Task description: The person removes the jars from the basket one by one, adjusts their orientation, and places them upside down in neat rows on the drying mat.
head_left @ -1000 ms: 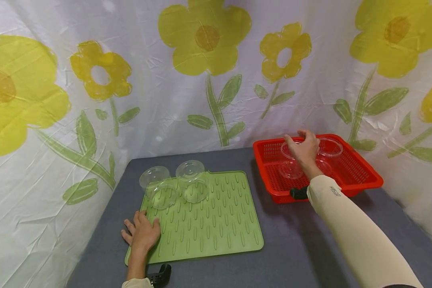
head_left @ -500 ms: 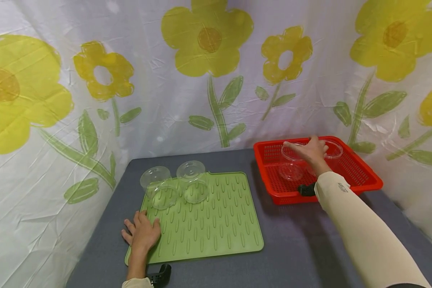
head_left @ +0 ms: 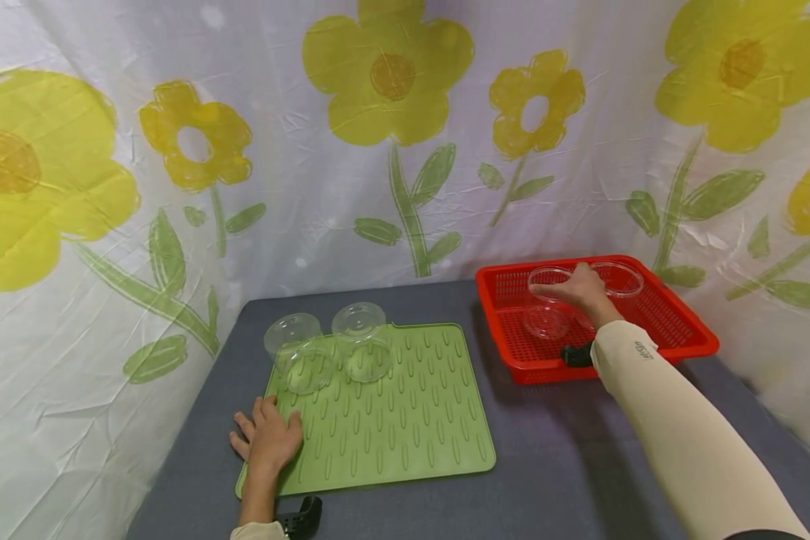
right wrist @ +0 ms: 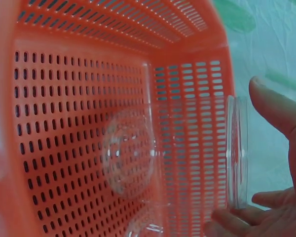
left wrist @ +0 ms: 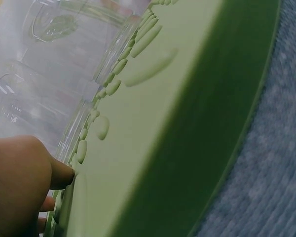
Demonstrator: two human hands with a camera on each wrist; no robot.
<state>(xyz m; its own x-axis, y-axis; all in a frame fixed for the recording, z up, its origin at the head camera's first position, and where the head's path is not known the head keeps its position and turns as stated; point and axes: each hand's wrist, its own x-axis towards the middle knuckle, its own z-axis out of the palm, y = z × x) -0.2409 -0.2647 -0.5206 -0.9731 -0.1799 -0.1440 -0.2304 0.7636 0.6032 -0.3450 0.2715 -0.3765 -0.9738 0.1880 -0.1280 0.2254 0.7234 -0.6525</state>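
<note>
My left hand (head_left: 270,442) rests on the left edge of a green ribbed drying mat (head_left: 405,435), fingers spread. Two clear plastic cups stand upside down at the mat's back left: the left cup (head_left: 301,352) and the right cup (head_left: 361,341). My right hand (head_left: 583,291) is over a red perforated basket (head_left: 523,371), where two upright clear cups stand side by side. Its straight thumb lies across the rim of the basket's left cup (head_left: 545,321); in the right wrist view the fingers (right wrist: 266,217) are at that rim's side. The basket's right cup (head_left: 622,279) is partly hidden by the hand.
The mat and basket lie on a dark grey-blue table (head_left: 533,465), with a strip of tabletop between them. Behind and at both sides hangs a white curtain (head_left: 277,187) with yellow flowers. A black wrist device (head_left: 300,517) shows below the left hand.
My right hand has moved slightly right and lower, down to the cup rims in the basket. The left hand and the cups on the mat stay where they were.
</note>
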